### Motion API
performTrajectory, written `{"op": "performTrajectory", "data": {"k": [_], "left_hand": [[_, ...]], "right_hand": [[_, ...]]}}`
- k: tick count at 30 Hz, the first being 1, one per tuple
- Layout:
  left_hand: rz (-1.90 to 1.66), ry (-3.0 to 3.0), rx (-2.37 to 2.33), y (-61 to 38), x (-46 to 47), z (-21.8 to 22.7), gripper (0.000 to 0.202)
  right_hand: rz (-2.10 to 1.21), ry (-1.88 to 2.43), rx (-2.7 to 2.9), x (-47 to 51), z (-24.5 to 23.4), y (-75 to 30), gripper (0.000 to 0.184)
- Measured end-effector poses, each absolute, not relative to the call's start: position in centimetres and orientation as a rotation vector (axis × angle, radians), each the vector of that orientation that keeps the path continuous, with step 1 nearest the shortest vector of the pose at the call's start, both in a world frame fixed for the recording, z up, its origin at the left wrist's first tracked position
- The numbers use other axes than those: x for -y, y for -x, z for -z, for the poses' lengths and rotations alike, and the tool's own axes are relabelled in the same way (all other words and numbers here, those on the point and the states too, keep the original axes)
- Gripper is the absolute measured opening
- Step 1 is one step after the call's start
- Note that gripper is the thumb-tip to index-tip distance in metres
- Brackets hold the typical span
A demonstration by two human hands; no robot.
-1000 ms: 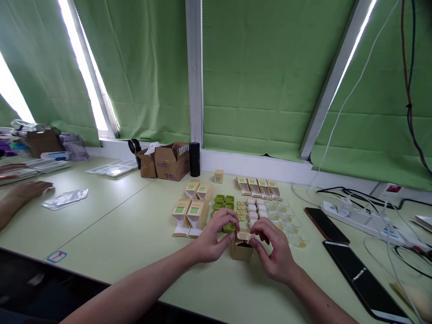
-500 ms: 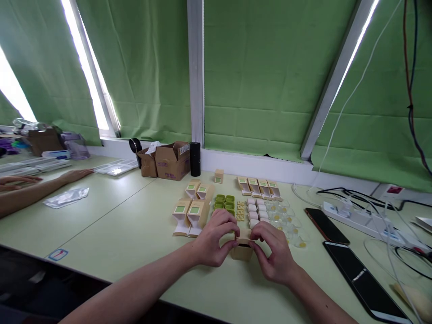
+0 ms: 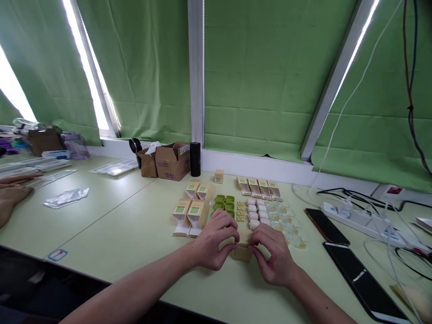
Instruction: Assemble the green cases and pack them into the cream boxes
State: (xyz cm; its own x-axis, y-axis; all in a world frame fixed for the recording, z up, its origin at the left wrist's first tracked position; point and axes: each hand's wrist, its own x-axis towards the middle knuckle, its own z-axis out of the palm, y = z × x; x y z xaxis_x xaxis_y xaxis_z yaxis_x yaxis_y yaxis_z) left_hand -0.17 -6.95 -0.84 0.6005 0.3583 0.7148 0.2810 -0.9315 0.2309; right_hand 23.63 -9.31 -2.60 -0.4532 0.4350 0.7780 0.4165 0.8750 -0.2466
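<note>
A small kraft cardboard box [image 3: 242,254] rests on the table between my two hands, its lid flap folded down along the near edge. My left hand [image 3: 219,240] pinches the box's left side at the lid. On the right side, my right hand [image 3: 272,252] pinches the same edge with thumb and fingers. Just beyond stand green square cups [image 3: 225,201], tiny yellow pieces [image 3: 240,211], pinkish-white blocks [image 3: 254,216] and clear domes [image 3: 286,219] with yellow spots. To the left are several open kraft boxes [image 3: 189,211]; another open row [image 3: 259,187] lies behind.
One closed small box [image 3: 219,176] stands near the wall by a black cylinder [image 3: 195,159] and a larger carton [image 3: 173,161]. Two phones [image 3: 364,279] and a power strip [image 3: 367,222] with cables occupy the right. Another person's hand [image 3: 15,193] is at far left, near plastic packets [image 3: 66,198].
The lid of the small box has gone down, closing the dark gap at its front. At far left, the other person's arm has drawn back with a clear flat sheet.
</note>
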Motion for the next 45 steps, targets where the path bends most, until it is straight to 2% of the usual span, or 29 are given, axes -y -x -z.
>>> {"op": "performTrajectory", "data": {"k": [22, 28, 32, 38, 45], "left_hand": [[-1.230, -2.697, -0.498, 0.0, 7.2, 0.8, 0.007], [-1.222, -2.684, -0.687, 0.0, 7.0, 0.7, 0.008], [-1.252, -2.637, -0.991, -0.2, 6.4, 1.1, 0.015], [-1.167, -2.697, -1.061, -0.3, 6.1, 1.4, 0.015], [-1.123, -2.747, -0.906, -0.3, 6.4, 1.2, 0.019]], "right_hand": [[-0.092, 0.605, 2.120, 9.1, 3.1, -23.8, 0.019], [-0.017, 0.648, 2.195, 9.2, 2.0, -24.4, 0.007], [-0.011, 0.725, 2.230, 9.2, 1.8, -25.0, 0.019], [-0.042, 0.798, 2.274, 9.0, 1.7, -25.7, 0.034], [0.093, 0.918, 2.198, 7.9, 1.9, -26.5, 0.030]]}}
